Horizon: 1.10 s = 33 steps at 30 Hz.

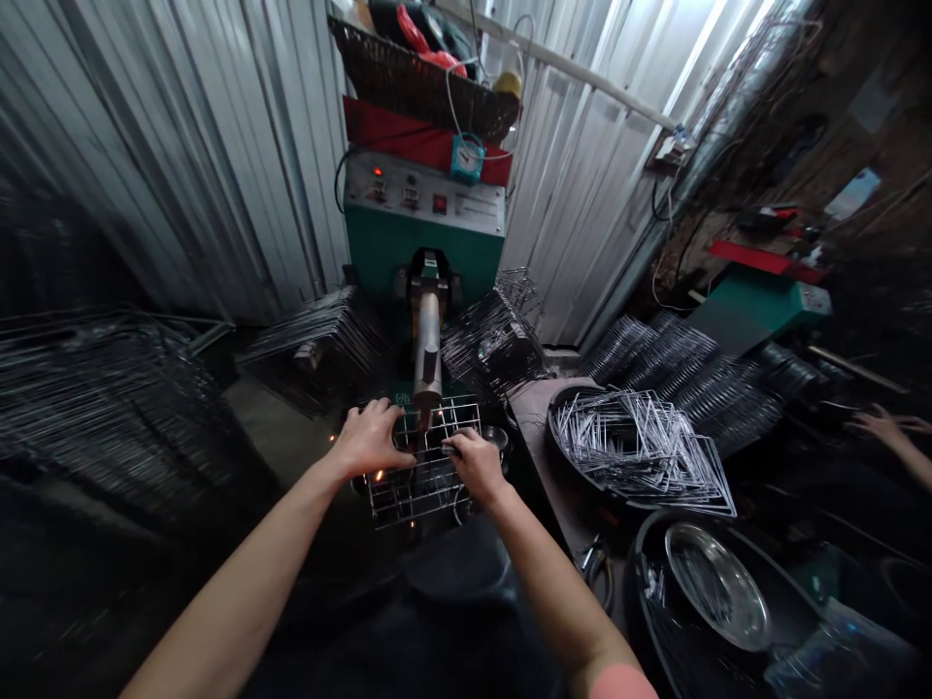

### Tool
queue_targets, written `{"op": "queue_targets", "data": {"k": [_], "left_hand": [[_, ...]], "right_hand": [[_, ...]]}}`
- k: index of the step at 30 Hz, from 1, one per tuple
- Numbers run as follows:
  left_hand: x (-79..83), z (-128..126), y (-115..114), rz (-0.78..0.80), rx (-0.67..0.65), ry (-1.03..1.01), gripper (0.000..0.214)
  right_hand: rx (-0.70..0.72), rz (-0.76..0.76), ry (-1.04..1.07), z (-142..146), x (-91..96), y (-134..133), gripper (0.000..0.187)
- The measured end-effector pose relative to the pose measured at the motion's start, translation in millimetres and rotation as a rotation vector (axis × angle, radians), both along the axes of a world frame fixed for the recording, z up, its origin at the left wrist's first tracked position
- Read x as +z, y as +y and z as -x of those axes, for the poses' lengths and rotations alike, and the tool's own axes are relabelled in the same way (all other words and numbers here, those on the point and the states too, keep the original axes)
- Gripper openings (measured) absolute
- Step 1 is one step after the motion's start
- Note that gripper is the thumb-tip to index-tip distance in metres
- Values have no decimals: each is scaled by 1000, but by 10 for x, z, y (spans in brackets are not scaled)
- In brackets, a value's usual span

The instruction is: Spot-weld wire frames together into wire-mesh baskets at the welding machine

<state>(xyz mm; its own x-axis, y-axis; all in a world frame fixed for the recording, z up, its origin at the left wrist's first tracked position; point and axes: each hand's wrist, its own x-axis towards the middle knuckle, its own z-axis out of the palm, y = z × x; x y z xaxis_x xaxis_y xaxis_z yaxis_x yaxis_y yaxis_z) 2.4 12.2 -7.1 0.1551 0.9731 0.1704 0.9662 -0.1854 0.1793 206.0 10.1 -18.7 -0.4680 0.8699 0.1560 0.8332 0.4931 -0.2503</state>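
A wire rack (426, 500) with a grid of thin metal rods lies under the upper electrode (428, 354) of a green spot welder (422, 238). Orange sparks glow around the rack. My left hand (370, 439) grips the rack's left side, thumb and fingers curled over the wires. On the right side, my right hand (477, 464) is closed with its fingertips at the grid wires, near the electrode tip. Exactly what its fingertips pinch is partly hidden. The electrode tip comes down between my two hands.
Stacks of wire frames stand left (320, 345) and right (495, 340) of the electrode. At right are a black basin of bent wire pieces (633, 442), a metal bowl (753, 621) and pliers (598, 563). Another person's hand (884, 427) shows at far right.
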Motion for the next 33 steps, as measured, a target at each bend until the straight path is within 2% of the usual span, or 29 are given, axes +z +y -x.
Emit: {"op": "queue_targets", "data": {"k": [8,14,17,19,22,25,28,30,33], "left_hand": [[28,85,244,52,2,-17,68],[37,87,320,89,15,-13,71],[45,76,335,102,5,-19,68],[7,121,325,106,9,-70,73],[-178,288,235,64,69,-290,90],[-492,450,69,18,130,-615,102],[-794,452,-44,79,117,-912,105],[-921,380,-36,91,102,-1079,101],[-977,267,33,54,87,-1238,96]], "right_hand": [[-57,-22,-42,102,23,205,21],[-58,-28,-31,155,11,286,19],[-83,0,56,176,-4,313,18],[-98,-15,195,109,-61,283,20],[-158,-55,470,-181,-338,76,26],[-279,25,684,-607,-855,-283,30],[-450,160,798,-934,-1345,-565,28],[-540,262,965,-1040,-1516,-616,29],[-656,390,1275,-1118,-1563,-545,36]]}}
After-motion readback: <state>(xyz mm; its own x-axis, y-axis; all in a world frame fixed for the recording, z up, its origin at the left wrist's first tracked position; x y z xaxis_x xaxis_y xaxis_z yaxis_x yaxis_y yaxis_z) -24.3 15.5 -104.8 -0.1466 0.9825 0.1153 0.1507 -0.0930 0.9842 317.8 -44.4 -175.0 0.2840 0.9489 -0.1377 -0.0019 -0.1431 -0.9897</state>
